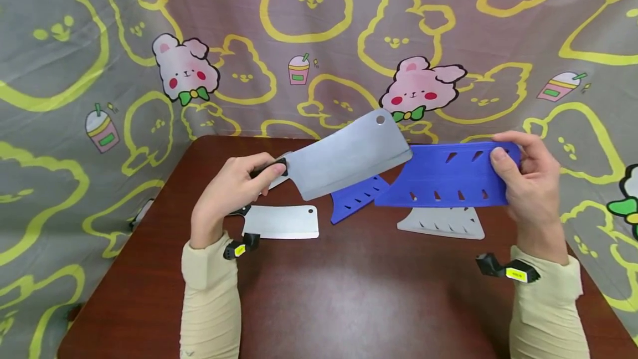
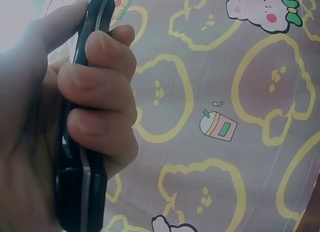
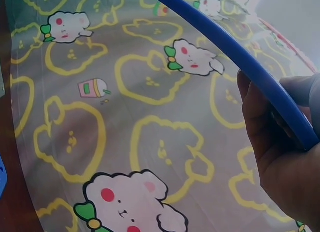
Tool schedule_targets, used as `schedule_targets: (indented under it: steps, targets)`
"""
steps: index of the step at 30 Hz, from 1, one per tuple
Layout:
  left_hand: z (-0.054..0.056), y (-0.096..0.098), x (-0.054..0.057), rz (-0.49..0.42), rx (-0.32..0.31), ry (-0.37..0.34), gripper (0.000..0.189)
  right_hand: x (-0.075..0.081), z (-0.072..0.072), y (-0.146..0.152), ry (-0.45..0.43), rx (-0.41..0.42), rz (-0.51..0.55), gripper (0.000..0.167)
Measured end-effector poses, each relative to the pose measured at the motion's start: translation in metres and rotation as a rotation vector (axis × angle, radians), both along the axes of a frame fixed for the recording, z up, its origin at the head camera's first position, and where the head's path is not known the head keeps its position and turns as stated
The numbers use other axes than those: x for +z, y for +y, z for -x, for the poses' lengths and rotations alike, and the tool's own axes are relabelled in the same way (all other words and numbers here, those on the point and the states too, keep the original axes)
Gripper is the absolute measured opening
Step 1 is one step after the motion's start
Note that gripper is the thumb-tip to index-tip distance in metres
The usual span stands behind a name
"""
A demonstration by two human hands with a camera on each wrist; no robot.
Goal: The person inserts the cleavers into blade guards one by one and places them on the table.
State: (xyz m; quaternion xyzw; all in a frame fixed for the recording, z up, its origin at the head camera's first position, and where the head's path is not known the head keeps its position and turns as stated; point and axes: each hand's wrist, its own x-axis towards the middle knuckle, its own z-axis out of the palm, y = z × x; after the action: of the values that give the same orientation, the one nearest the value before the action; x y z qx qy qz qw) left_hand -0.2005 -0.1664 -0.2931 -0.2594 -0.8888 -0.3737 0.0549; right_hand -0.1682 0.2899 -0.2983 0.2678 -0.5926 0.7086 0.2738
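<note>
My left hand [image 1: 239, 184] grips the black handle of a cleaver [image 1: 349, 154], raised and tilted above the table. In the left wrist view the fingers [image 2: 102, 87] curl round that handle [image 2: 80, 192]. A blue blade cover [image 1: 443, 176] with small slots is held up by my right hand [image 1: 533, 181], thumb on its near face. The right wrist view shows this cover [image 3: 240, 62] edge-on between thumb and fingers. The blade's far end overlaps the cover's left end in the head view; whether they touch, I cannot tell.
On the dark wooden table [image 1: 319, 292] lie another cleaver [image 1: 281, 221], a smaller blue cover [image 1: 359, 198] and a grey slotted cover [image 1: 441, 221]. Behind the raised cleaver, part of a further pale blade [image 1: 279, 179] shows. A patterned curtain [image 1: 239, 10] hangs around the table.
</note>
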Motion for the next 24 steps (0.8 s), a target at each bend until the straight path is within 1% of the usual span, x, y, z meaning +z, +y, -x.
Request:
schedule_targets:
  steps: [2,5,9,14,21,24]
  targets:
    - [0.0003,0.002,0.0003,0.006,-0.013,-0.006,0.026,-0.0008,-0.0004,-0.0012,-0.007,0.01,-0.01,0.03]
    - [0.0011,0.0032,0.001,0.002,-0.015,-0.008,0.026,-0.0006,0.0006,-0.0025,-0.008,0.012,-0.01,0.03]
    - [0.0008,0.0007,-0.0004,-0.014,0.007,-0.015,0.024,-0.0003,0.0008,-0.0014,0.002,-0.01,0.02,0.029]
    - [0.0008,-0.0018,-0.0022,-0.023,0.024,-0.028,0.023,0.0004,0.0003,0.0015,0.017,0.0,0.051,0.029]
    - [0.0013,-0.0035,-0.0029,-0.034,0.036,-0.016,0.024,-0.0007,0.0,-0.0011,-0.021,-0.007,0.035,0.03]
    - [0.001,-0.0041,-0.0022,-0.038,0.03,-0.021,0.024,-0.0011,0.0011,-0.0035,-0.025,-0.003,-0.001,0.03]
